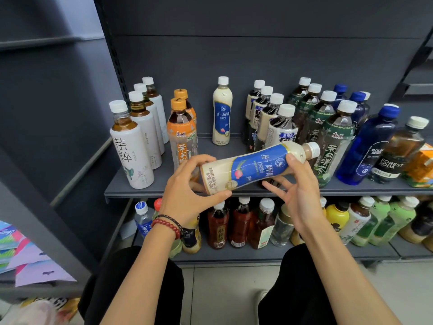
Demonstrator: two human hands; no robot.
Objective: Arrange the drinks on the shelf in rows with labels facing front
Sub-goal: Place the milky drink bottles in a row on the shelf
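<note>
Left hand [187,191] and right hand [298,195] clasp the milk tea bottle [255,167] between curled fingers.

Dark grey metal shelf [164,181], left to right, upright: four white-sleeved tea bottles [131,151] in a row; two orange-capped tea bottles [181,134]; one cream milk-tea bottle [222,113], far; rows of dark coffee bottles [278,123], green-labelled tea bottles [335,137], blue plastic bottles [365,146]; orange carton [421,165] at the right edge.

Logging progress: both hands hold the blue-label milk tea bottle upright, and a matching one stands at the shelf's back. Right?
Not upright: in the head view the left hand and right hand hold the milk tea bottle nearly sideways. The matching bottle stands at the back.
</note>
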